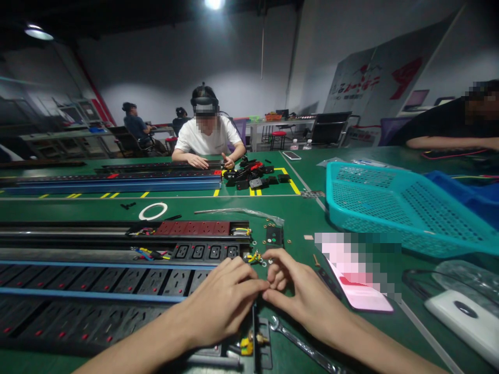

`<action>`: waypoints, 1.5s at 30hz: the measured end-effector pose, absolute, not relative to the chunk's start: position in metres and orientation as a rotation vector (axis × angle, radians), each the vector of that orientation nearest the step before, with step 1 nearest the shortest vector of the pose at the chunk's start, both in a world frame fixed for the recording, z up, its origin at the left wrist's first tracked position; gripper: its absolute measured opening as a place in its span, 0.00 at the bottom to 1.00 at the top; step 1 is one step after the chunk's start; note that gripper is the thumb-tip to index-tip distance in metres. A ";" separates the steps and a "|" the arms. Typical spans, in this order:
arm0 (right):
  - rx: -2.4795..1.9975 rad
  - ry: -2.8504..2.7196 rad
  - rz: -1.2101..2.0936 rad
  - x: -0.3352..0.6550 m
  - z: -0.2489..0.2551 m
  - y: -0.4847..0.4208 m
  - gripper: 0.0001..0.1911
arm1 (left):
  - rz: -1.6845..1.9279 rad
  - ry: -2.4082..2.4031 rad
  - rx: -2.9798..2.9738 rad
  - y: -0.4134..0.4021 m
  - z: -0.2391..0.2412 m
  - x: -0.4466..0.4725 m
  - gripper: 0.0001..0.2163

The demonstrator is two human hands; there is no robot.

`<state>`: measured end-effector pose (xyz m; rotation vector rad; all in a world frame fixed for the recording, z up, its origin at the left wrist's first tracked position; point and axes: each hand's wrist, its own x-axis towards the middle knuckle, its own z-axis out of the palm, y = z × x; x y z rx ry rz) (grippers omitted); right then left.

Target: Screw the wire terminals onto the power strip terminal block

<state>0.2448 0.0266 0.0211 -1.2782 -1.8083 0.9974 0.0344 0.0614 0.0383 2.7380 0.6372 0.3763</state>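
Observation:
My left hand (228,293) lies over the right end of a power strip (146,280) with black sockets and red dots, its fingers bent down. My right hand (300,291) comes in from the right with curled fingers. The fingertips of both hands meet just past the strip's end, pinched around something hidden or too small to name. Below them, a black end bracket (265,343) with a brass-coloured stud and yellow-green wire shows. Beyond the fingers lie a yellow-green wire end (255,257) and small washers. A combination wrench (300,345) rests below my right hand.
Further strips hold brown sockets (193,227) and black sockets (206,252). To the right are a pink phone (370,301), a teal basket (390,234) and a white device (463,322). Opposite, a person (210,135) handles black parts. A white ring (153,211) lies mid-table.

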 end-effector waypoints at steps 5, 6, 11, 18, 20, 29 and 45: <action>-1.726 -2.203 0.568 0.279 0.055 0.035 0.03 | 0.409 0.640 2.724 0.062 0.039 0.036 0.14; -1.856 -2.245 0.444 0.286 0.059 0.037 0.03 | 0.408 0.639 2.723 0.062 0.039 0.036 0.14; -2.278 -2.390 0.253 0.307 0.061 0.042 0.04 | 0.402 0.630 2.725 0.062 0.040 0.035 0.13; -2.263 -2.455 0.308 0.306 0.053 0.045 0.11 | 0.417 0.620 2.723 0.062 0.039 0.033 0.16; -2.261 -2.461 0.304 0.307 0.054 0.046 0.14 | 0.415 0.621 2.722 0.063 0.039 0.033 0.16; -1.916 -2.253 0.680 0.311 0.050 0.046 0.12 | 0.392 0.633 2.728 0.061 0.039 0.034 0.13; -1.303 -1.571 1.484 0.263 -0.006 0.041 0.08 | 0.371 0.633 2.737 0.061 0.041 0.036 0.12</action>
